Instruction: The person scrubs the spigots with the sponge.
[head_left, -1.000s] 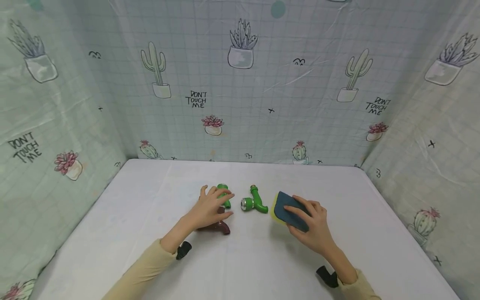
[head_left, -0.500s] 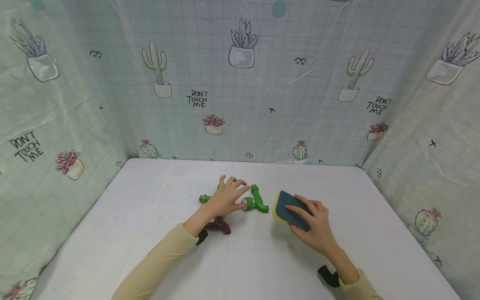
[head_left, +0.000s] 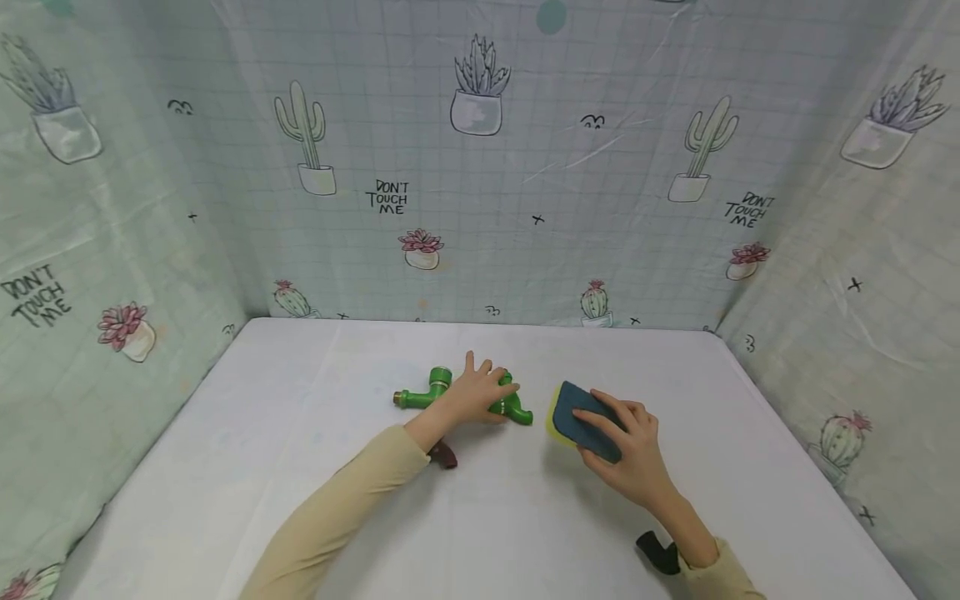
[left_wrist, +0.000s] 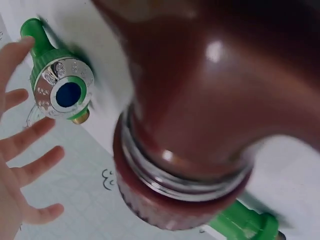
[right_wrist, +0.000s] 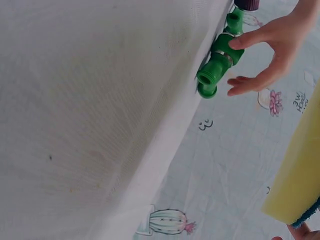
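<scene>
Left hand (head_left: pixel 471 397): it's hovering right over the green tap (head_left: pixel 517 411), fingers standing apart and grasping nothing; whether skin is touching metal, I can't tell. That spread is probably leaving room for the tap's body between thumb and fingers.
Right hand (head_left: pixel 628 463): here it's clamping the sponge (head_left: pixel 588 435), fingers lying across the dark face, thumb bracing the near edge, a grip likely steadying the tilted block.
Sponge: it's sitting right of the green tap, apart from it, yellow layer showing beneath.
Other taps: the second green tap (head_left: pixel 414 400) is lying farther left; the brown tap (head_left: pixel 444 455) is peeking out beside the left wrist.
White table (head_left: pixel 525 525): it's bearing all three taps, grouped closely, perhaps for easy reach.
</scene>
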